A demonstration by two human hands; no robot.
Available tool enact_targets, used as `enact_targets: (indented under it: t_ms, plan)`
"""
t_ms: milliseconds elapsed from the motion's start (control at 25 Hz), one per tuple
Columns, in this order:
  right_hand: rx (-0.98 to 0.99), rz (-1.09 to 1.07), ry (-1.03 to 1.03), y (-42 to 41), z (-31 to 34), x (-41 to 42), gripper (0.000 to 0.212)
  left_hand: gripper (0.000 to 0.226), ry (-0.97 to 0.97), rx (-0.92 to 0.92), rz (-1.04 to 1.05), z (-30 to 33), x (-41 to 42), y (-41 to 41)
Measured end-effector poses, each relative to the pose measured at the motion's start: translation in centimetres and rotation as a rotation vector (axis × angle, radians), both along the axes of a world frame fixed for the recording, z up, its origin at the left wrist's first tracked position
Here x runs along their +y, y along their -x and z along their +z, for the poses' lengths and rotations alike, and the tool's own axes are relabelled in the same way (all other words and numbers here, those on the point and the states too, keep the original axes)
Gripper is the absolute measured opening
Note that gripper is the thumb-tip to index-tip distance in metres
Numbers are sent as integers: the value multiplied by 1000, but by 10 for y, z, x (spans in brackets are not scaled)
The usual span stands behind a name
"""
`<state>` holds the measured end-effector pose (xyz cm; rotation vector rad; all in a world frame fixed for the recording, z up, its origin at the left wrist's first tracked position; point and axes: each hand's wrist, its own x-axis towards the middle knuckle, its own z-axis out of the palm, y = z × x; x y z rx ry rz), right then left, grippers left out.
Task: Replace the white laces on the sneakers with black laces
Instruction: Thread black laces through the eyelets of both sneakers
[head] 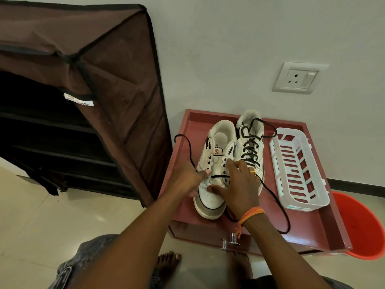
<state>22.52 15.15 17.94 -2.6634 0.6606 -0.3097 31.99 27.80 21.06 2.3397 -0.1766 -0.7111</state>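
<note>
So the person is working on the near sneaker (212, 174), which is sitting toe-toward-them on the red bench (308, 232), probably so the eyelets face up and are easy to reach. The black lace (220, 176) is crossing the lowest pair of eyelets as a flat bar, and the rest of the holes are empty, so this looks like the very start of lacing shoe two.

The left hand (185, 176) is pinching the lace end where it's coming out on its side, with the slack looping up and away past the bench edge. The right hand (237, 184) is spreading relaxed fingers over the tongue and toe, pressing the shoe down rather than gripping anything, likely to stop it sliding while the lace gets tugged. The other tail is trailing off under that wrist.

The far sneaker (251, 142) is lying right beside it, already done in black. A white basket (298, 172) is sitting next to the pair. No white laces visible anywhere.
</note>
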Motion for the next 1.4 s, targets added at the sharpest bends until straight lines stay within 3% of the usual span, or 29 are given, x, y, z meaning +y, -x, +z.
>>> enact_targets:
  t_ms: [120,280,360,560,680,800,960,1200,1400]
  plan:
    - [-3,6,1,-1,-1,0,90,35,118,-21,111,-6,-4,1]
    - [12,7,6,-1,-1,0,89,23,412,97,203,8,-14,2]
    - [21,7,6,-2,-1,0,88,22,477,24,191,15,-15,-4]
    - [65,7,10,-2,0,1,84,16,784,-286,401,64,-4,-41]
    - [51,8,-3,-2,0,1,85,18,773,-406,292,73,-6,-40]
    - [59,13,-46,0,3,-3,83,16,731,-318,169,71,-17,-28]
    - [41,-17,-255,11,11,-3,50,20,848,-185,132,103,-20,-21]
    - [131,-85,-466,22,18,1,17,23,799,-164,26,178,-23,-24]
    - [153,-25,-529,32,23,8,23,17,710,-244,72,223,-28,-60]
